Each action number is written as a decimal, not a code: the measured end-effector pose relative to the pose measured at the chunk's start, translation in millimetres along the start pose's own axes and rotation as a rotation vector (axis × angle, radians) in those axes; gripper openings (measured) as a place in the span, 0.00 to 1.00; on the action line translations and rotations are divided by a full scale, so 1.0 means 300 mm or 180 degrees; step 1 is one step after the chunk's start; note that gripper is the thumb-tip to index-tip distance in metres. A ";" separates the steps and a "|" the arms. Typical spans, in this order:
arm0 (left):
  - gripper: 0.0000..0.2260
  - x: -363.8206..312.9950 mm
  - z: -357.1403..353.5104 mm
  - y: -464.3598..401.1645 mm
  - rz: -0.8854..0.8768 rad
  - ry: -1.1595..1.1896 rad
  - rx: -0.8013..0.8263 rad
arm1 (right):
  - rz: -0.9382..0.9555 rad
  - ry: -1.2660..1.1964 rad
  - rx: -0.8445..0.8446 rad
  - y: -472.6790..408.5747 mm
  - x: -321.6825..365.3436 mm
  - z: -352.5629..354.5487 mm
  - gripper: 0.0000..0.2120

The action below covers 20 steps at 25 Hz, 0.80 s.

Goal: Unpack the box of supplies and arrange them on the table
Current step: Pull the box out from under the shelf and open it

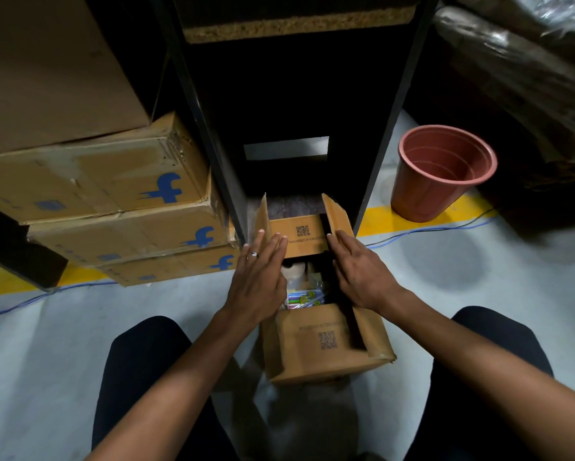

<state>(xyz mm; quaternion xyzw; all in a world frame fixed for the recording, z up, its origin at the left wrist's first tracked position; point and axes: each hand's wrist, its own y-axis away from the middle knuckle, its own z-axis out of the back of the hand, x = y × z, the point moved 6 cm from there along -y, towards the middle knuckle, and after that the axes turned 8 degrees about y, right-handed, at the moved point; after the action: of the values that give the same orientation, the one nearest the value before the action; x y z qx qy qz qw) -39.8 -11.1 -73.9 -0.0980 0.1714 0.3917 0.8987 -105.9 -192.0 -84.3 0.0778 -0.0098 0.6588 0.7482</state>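
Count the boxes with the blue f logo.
3, stacked at left: top box, middle box, bottom box. More may be hidden behind the dark post.

Blue "f" logos on stacked cartons (166,194); box (312,344) flaps bear QR codes

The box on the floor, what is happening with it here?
A person sits on the floor with an open box between the knees. The left hand and the right hand lie flat on the side flaps, fingers straight, spreading them apart. Inside, a colourful packet shows; nothing is taken out yet. Stacked cartons stand to the left, and a pot to the right.
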 end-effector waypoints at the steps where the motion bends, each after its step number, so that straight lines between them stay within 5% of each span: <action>1: 0.31 0.007 0.005 0.002 0.0020 -0.0078 -0.0017 | -0.0029 0.0127 0.0047 0.002 -0.005 0.003 0.32; 7: 0.33 0.055 0.033 0.003 0.0057 -0.0874 -0.0046 | -0.0367 0.0687 0.0144 0.013 -0.058 0.065 0.38; 15: 0.37 0.119 -0.013 0.019 0.0587 -0.1435 0.0134 | -0.1277 0.1181 0.0539 -0.010 -0.224 0.039 0.28; 20: 0.39 0.209 -0.047 0.051 0.0686 -0.1488 0.0244 | -0.1454 0.0965 0.0747 0.018 -0.281 -0.048 0.35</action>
<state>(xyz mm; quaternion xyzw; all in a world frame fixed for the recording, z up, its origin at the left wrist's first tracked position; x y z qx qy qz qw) -14.7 36.9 -111.5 0.0481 -0.0168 0.4904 0.8700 -123.5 -272.5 -107.9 0.0647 0.1960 0.4741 0.8559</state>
